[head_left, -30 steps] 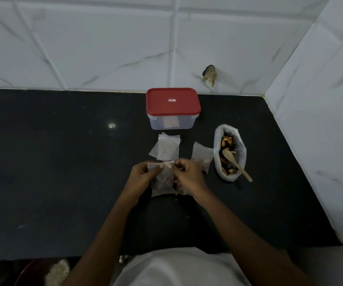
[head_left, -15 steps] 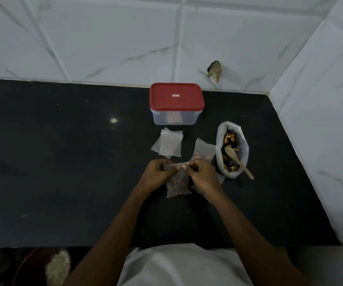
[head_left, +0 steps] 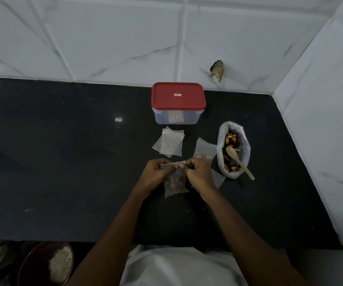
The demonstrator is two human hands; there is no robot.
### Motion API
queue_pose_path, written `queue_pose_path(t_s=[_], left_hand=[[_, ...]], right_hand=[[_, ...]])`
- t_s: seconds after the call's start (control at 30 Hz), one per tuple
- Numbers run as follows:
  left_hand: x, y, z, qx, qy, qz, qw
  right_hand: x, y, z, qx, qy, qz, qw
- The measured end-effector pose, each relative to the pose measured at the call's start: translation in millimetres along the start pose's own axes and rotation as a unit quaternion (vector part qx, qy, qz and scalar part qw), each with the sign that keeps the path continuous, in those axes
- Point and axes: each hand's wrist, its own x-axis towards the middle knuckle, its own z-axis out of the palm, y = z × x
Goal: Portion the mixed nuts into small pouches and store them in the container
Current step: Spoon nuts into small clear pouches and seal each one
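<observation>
- The container point(head_left: 177, 116) stands at the back of the countertop point(head_left: 63, 162).
- Empty pouches point(head_left: 169, 144) lie just before it.
- To their right lie a filled pouch point(head_left: 204, 152), then the nut bag point(head_left: 221, 141) with a spoon point(head_left: 238, 161) in it.
- Nearest the person, the held pouch point(head_left: 174, 183) hangs between the left hand point(head_left: 154, 175) and right hand point(head_left: 199, 174).

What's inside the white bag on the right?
The white bag holds mixed nuts and a wooden spoon, handle sticking out over the near rim. Whatever lies under the spoon and nuts is covered.

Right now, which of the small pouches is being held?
The nut-filled pouch nearest the person: left hand and right hand pinch its top edge. The empty pouches and the part-filled pouch lie farther back, unheld.
</observation>
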Motion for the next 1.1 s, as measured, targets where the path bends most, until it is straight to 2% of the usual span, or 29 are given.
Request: queue_pose_path(t_s=[0.5,0.67,0.97,1.1], left_hand=[[0.5,-2.8,2.7,0.016,0.026,0.019,0.999],[-1.1,1.3,-0.7,0.001,-0.012,0.007,1.0],[-0.5,2.0,1.7,-0.014,0.012,-0.004,1.0],[-0.1,6.1,-2.6,-0.046,0.001,-0.035,0.998]], right_hand=[[1.0,2.6,1.7,0.019,0.002,0.002,1.0],[1.0,3.9,-0.2,0.016,-0.004,-0.004,1.0],[4.4,7.1,2.2,0.035,-0.004,0.015,0.999],[5.4,10.8,-2.6,0.058,0.002,0.045,0.997]])
